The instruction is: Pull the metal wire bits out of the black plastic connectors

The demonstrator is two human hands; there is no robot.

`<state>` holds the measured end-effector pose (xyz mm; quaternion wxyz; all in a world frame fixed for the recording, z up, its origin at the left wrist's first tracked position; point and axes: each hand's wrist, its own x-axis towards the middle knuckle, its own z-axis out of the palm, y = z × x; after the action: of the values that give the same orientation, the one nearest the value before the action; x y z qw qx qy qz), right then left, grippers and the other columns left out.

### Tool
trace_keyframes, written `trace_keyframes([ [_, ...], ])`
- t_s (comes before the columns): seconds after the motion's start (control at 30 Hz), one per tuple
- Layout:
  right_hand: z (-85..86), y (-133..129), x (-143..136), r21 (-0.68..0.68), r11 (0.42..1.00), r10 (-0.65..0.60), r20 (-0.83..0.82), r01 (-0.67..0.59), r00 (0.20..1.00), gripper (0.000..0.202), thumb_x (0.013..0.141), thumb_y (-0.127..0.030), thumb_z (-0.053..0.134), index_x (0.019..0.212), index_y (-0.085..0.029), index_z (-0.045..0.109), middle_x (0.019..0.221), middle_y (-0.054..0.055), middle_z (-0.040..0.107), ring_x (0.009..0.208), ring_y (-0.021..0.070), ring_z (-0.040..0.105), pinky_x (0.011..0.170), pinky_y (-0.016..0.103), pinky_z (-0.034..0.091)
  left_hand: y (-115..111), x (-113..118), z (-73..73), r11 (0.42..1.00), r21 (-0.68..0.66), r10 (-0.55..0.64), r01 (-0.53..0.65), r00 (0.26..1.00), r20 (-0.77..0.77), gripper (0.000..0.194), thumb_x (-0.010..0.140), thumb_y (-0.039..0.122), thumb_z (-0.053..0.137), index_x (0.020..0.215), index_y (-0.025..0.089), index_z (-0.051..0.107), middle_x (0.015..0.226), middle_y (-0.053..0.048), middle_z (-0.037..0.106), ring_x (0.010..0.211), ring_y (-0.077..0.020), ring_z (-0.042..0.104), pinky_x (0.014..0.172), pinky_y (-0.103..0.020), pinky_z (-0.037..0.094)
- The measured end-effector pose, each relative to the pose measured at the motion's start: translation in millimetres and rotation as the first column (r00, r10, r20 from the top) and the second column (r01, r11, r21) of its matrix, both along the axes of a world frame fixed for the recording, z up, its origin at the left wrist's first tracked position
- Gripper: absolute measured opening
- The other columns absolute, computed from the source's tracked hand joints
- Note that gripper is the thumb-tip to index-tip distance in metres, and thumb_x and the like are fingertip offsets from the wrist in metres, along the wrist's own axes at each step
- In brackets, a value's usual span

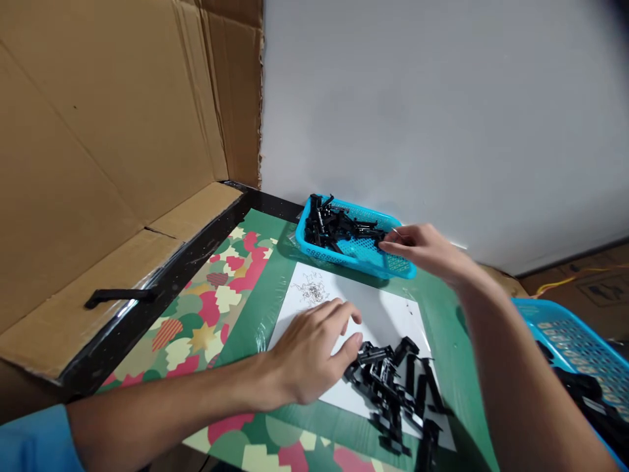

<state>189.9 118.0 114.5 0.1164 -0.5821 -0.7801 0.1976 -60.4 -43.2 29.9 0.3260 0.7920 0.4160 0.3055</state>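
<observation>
My left hand (pixel 319 351) is over the white sheet (pixel 378 305), its fingers bent and thumb apart, beside a pile of black plastic parts (pixel 386 383). Nothing shows between its fingers. My right hand (pixel 417 246) reaches to the right end of the blue basket (pixel 356 260), thumb and index finger together at a black part inside; a thin light piece shows at the fingertips, too small to make out. More black parts (pixel 327 223) fill the basket's left side. Small thin wire-like pieces (pixel 313 290) lie scattered on the sheet's upper left.
A second blue basket (pixel 574 321) with black parts stands at the right. One black part (pixel 120 296) lies on the cardboard ledge at the left. Cardboard walls (pixel 113 105) rise on the left, a pale wall (pixel 417 111) behind. Green and patterned covering (pixel 255 308) lies under the sheet.
</observation>
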Motion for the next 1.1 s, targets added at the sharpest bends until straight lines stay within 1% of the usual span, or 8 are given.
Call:
trace_keyframes([
  [0.07,16.2,-28,3,-0.113,0.984,0.1,-0.29,-0.138,0.952,0.033,0.098,-0.053,0.066,0.088,-0.021,0.069,0.078,0.002,0.061,0.068,0.0161,0.05,0.064,0.032,0.039,-2,1,-1.4,0.991,-0.131,0.043,-0.017,0.98,0.193,0.02,0.106,0.031,0.052,0.123,0.022,0.058,0.1,-0.003,0.064,0.088,-0.0175,0.062,0.082,-0.033,0.053],
  [0.17,17.0,-65,1,-0.293,0.896,0.16,-0.487,-0.333,0.859,0.036,0.097,-0.051,0.07,0.081,-0.021,0.062,0.076,0.0,0.052,0.069,0.0149,0.044,0.064,0.031,0.035,-4,3,-5.0,0.981,-0.179,0.128,-0.069,0.93,0.345,0.042,0.099,0.032,0.066,0.137,0.024,0.051,0.11,-0.006,0.062,0.093,-0.0179,0.06,0.084,-0.033,0.054],
  [0.27,-5.5,-89,-10,-0.395,0.805,0.122,-0.62,-0.442,0.775,0.037,0.096,-0.05,0.074,0.081,-0.02,0.059,0.074,-0.003,0.044,0.066,0.013,0.035,0.059,0.03,0.027,-3,5,-6.6,0.985,-0.163,0.119,-0.056,0.906,0.406,0.057,0.094,0.035,0.076,0.143,0.025,0.048,0.119,-0.006,0.06,0.096,-0.0181,0.058,0.086,-0.033,0.053],
  [0.4,-37.8,-106,-24,-0.418,0.805,0.027,-0.683,-0.421,0.73,0.039,0.097,-0.051,0.074,0.081,-0.019,0.061,0.075,-0.002,0.044,0.068,0.0134,0.033,0.061,0.03,0.026,4,4,-5.6,0.988,-0.146,0.016,0.054,0.896,0.444,0.027,0.103,0.034,0.067,0.126,0.023,0.06,0.109,-0.003,0.065,0.094,-0.0165,0.06,0.086,-0.031,0.05],
  [0.57,-54.5,-105,-21,-0.369,0.885,-0.041,-0.668,-0.283,0.743,0.041,0.1,-0.058,0.067,0.089,-0.018,0.067,0.077,-0.001,0.046,0.069,0.0139,0.036,0.063,0.029,0.03,5,5,-5.9,0.974,-0.227,0.101,0.006,0.884,0.457,0.017,0.105,0.036,0.063,0.114,0.021,0.063,0.098,-0.001,0.067,0.087,-0.0147,0.063,0.08,-0.029,0.051],
  [0.7,-66.5,-90,-20,-0.21,0.975,-0.041,-0.472,-0.067,0.881,0.037,0.102,-0.054,0.063,0.095,-0.018,0.071,0.071,-0.003,0.046,0.065,0.0137,0.038,0.06,0.029,0.029,-4,7,-7.6,0.98,-0.196,0.072,0.018,0.895,0.44,0.021,0.103,0.038,0.066,0.112,0.019,0.063,0.092,-0.001,0.068,0.083,-0.0147,0.065,0.076,-0.028,0.053],
  [0.83,-78.5,-73,-34,-0.066,0.989,0.109,-0.253,-0.13,0.961,0.023,0.099,-0.039,0.068,0.099,-0.018,0.076,0.062,-0.004,0.048,0.06,0.0133,0.037,0.057,0.031,0.026,-10,8,-12.3,0.997,-0.039,-0.052,0.069,0.939,0.339,0.017,0.101,0.029,0.067,0.114,0.018,0.065,0.086,-0.001,0.068,0.076,-0.014,0.064,0.072,-0.028,0.052],
  [1.1,-88.8,-55,-65,-0.075,0.961,0.241,-0.243,-0.266,0.94,0.008,0.09,-0.026,0.075,0.093,-0.019,0.077,0.061,-0.006,0.042,0.058,0.0113,0.032,0.056,0.031,0.026,-8,9,-15.2,0.969,0.147,-0.223,0.197,0.956,0.189,0.02,0.101,0.019,0.06,0.118,0.015,0.069,0.097,-0.006,0.072,0.08,-0.0153,0.066,0.075,-0.029,0.057],
])
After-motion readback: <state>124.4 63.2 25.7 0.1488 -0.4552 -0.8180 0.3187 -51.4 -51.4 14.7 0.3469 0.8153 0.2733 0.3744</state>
